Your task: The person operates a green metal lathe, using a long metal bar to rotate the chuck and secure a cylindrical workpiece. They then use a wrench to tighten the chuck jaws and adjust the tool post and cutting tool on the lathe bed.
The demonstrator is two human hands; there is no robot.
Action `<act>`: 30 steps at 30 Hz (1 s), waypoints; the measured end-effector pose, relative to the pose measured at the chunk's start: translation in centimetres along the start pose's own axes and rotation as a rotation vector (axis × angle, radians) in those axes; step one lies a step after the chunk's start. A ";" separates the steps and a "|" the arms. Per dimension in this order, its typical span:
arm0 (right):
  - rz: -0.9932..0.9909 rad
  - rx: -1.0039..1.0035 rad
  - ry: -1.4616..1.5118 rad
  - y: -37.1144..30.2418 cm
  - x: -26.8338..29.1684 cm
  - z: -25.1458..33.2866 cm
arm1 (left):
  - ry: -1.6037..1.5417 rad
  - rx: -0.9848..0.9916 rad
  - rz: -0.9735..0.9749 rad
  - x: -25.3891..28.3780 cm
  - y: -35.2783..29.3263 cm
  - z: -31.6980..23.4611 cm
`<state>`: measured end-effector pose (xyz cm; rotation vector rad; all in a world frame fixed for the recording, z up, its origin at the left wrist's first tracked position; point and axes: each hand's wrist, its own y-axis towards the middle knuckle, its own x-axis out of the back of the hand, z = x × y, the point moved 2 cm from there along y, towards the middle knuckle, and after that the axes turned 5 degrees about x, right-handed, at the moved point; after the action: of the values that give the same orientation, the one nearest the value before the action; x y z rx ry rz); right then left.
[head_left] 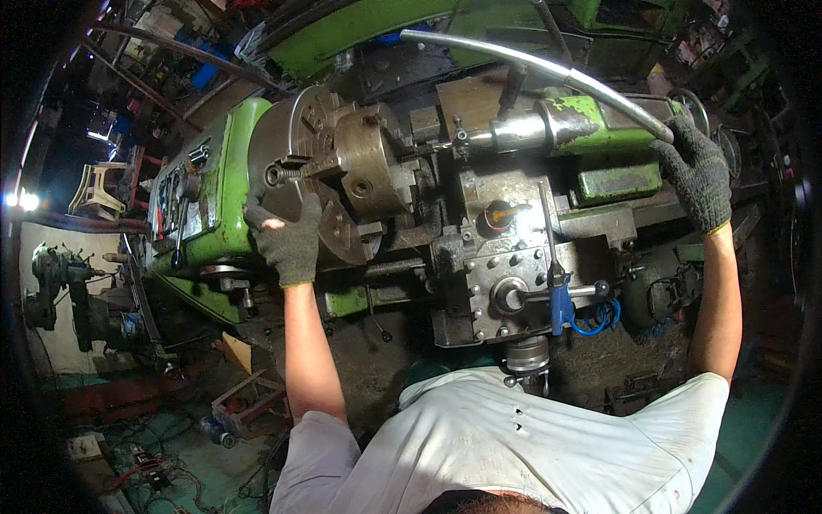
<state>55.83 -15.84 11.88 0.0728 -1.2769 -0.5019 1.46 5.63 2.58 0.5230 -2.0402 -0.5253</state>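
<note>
My left hand (287, 238), in a dark knit glove with a hole showing skin, lies against the large round chuck (278, 141) of a green lathe. Its thumb and fingers are apart, with nothing seen between them. A smaller jawed chuck (364, 167) is clamped in the big one's jaws. At upper right my gloved right hand (698, 176) is closed round the near end of a long metal pipe (548, 70). The pipe slants up to the left above the tailstock (582, 124); its far end is held by nothing that I can see.
On the lathe carriage (492, 295) stand a lever handle (561, 293) and a blue-handled air gun (561, 308) with a coiled hose. Tools lie on the green headstock (244, 128). A small machine (64, 283) stands at left; cables and a wooden frame (248, 398) lie on the floor.
</note>
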 end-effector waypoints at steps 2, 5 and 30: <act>0.032 -0.023 0.031 0.1 0.3 1.4 | -0.092 0.066 0.052 0.4 -1.3 0.1; 0.030 0.015 0.016 0.5 0.4 3.1 | -0.079 0.075 0.040 0.2 -3.0 1.0; 0.087 0.261 -0.098 9.2 -5.1 14.1 | -0.551 0.523 0.176 -5.1 -17.0 8.3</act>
<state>44.74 -2.47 14.55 0.2125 -1.4306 -0.2639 -0.73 -4.12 -14.27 0.5312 -2.7444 -0.0095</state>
